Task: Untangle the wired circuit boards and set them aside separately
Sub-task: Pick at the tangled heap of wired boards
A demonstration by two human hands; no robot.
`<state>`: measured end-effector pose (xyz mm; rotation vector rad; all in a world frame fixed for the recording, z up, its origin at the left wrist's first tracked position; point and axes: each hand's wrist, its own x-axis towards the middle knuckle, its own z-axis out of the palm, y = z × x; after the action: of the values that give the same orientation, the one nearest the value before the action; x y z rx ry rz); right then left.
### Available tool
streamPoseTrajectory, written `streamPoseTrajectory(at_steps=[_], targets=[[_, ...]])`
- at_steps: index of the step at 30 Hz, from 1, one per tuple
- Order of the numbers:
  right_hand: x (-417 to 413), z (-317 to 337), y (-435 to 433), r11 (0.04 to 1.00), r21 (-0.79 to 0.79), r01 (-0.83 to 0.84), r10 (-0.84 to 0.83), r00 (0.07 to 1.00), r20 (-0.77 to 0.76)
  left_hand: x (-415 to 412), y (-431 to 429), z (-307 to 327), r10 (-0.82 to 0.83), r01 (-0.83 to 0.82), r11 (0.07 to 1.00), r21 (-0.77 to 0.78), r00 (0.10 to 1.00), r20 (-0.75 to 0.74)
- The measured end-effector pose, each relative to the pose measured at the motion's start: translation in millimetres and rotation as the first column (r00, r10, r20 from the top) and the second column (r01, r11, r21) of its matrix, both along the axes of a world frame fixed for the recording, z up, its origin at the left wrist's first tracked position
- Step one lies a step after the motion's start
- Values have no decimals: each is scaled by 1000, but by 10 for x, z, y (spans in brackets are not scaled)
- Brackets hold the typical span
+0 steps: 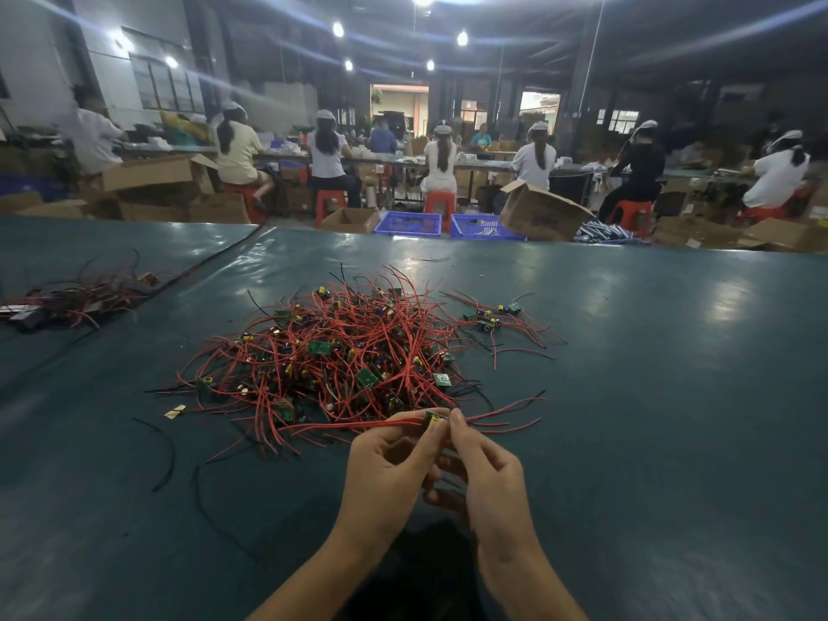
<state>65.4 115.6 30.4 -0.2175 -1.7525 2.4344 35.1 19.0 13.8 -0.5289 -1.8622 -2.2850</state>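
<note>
A big tangled heap of small green circuit boards with red and black wires (340, 351) lies on the dark green table (649, 396). Just in front of the heap, my left hand (385, 468) and my right hand (488, 477) pinch one small circuit board (432, 418) between their fingertips. Its red wires stretch out left and right from my fingers, some still running into the heap. A small group of separated boards with wires (497, 318) lies to the right of the heap.
Another bunch of red wires and dark parts (76, 293) lies at the table's far left. Loose black wires (166, 454) lie near the front left. Beyond the table's far edge stand blue crates (407, 224), cardboard boxes and several seated people.
</note>
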Motion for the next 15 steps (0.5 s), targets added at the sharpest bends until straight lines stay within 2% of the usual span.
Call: streamPoseTrajectory(at_steps=[3,6,10,13,15], targets=[[8,12,27,999,14,37,-37,999,-12,-8,9,-14,13,-13,1000,-9,999,-30],[8,8,32,1000,10,27,-27,999,43,-27,-9,-55,91,-100,990,-104,992,-88],[-27,-15,58,996,-89,3,12,987,163,-56,-45,-82,136,-205,947,-246,953,-271],[-48,-34,111,987,-158,30,1,982,191,-59,-56,-103,91,-219,921,-321,924,-371],[-58,-32,137,980,-184,80,-44,980,192,-61,-77,-105,5,-174,900,-399,921,-390]])
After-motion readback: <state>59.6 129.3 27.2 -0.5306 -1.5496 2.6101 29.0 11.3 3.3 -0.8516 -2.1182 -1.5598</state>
